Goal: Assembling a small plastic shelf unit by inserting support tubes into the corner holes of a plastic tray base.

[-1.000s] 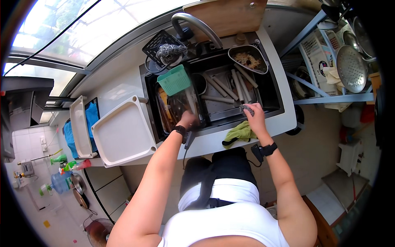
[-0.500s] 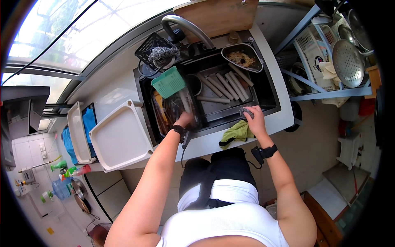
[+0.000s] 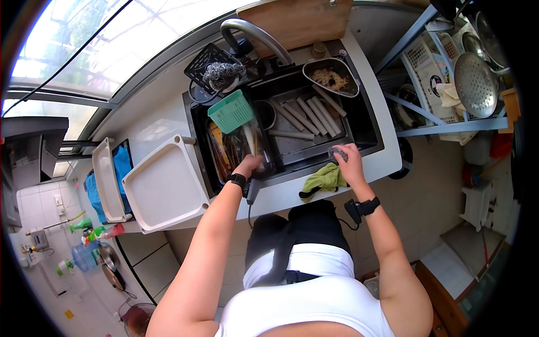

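With our left hand [image 3: 249, 166] gripping the clear container [image 3: 247, 147] and our right hand [image 3: 347, 160] seemingly clenched on the scourer [image 3: 337, 153], wet fingertips may let the container slip.

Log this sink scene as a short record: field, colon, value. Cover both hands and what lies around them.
Place: kitchen sink under a window
Left hand: grips a clear container over the sink's left side
Right hand: holds a grey scourer at the sink's front edge
Beside right hand: green cloth on the counter edge
In sink: several pale sticks, green basket
Behind sink: tap, dish of food scraps
Left counter: white tray
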Demonstrator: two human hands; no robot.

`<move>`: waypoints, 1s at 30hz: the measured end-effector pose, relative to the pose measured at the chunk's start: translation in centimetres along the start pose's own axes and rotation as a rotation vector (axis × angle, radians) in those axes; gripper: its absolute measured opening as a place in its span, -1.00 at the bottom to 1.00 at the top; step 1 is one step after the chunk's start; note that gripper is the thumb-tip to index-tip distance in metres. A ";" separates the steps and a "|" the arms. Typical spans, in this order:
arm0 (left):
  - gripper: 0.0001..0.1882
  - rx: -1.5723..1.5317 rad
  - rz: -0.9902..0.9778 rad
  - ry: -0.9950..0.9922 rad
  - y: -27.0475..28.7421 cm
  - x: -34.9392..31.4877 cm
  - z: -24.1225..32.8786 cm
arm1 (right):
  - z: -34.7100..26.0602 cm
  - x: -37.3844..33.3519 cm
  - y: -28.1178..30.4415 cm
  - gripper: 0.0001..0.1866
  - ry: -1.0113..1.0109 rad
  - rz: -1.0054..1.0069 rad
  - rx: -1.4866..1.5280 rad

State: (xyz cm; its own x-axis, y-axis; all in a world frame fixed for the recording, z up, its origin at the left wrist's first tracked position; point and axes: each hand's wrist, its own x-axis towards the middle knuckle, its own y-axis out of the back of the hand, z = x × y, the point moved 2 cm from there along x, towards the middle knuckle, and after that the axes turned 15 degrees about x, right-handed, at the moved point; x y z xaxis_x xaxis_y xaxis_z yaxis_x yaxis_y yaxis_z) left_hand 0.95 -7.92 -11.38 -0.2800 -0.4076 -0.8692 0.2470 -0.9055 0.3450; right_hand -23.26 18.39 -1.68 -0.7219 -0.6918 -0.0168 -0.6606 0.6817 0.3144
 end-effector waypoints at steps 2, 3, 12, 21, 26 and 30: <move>-0.59 0.031 0.093 -0.035 0.0 -0.9 0.5 | 0.3 -0.2 0.1 -0.76 -0.004 0.009 0.004; -0.59 0.027 0.105 -0.032 0.3 -0.5 -0.7 | -0.1 0.1 -0.3 -0.76 0.013 -0.004 0.019; -0.51 0.473 0.696 -0.106 3.9 -7.7 -1.9 | -0.8 0.3 -1.8 -0.76 0.015 -0.029 0.037; -0.66 0.502 0.887 -0.369 4.8 -13.0 -1.4 | -3.2 1.2 -3.6 -0.76 0.040 -0.088 0.115; -0.67 0.011 0.295 -0.363 2.1 -12.8 1.3 | -5.2 1.3 -7.3 -0.73 0.123 -0.188 0.167; -0.68 0.092 0.219 -0.425 0.0 -12.0 3.1 | -8.1 0.1 -10.8 -0.70 0.137 -0.264 0.261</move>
State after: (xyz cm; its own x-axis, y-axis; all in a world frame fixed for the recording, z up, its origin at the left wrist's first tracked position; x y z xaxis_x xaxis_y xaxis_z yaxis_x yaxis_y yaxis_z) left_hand 1.44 -3.42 0.11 -0.5892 -0.5842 -0.5581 0.2643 -0.7922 0.5501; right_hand -14.56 9.01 2.62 -0.4979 -0.8646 0.0678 -0.8626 0.5018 0.0643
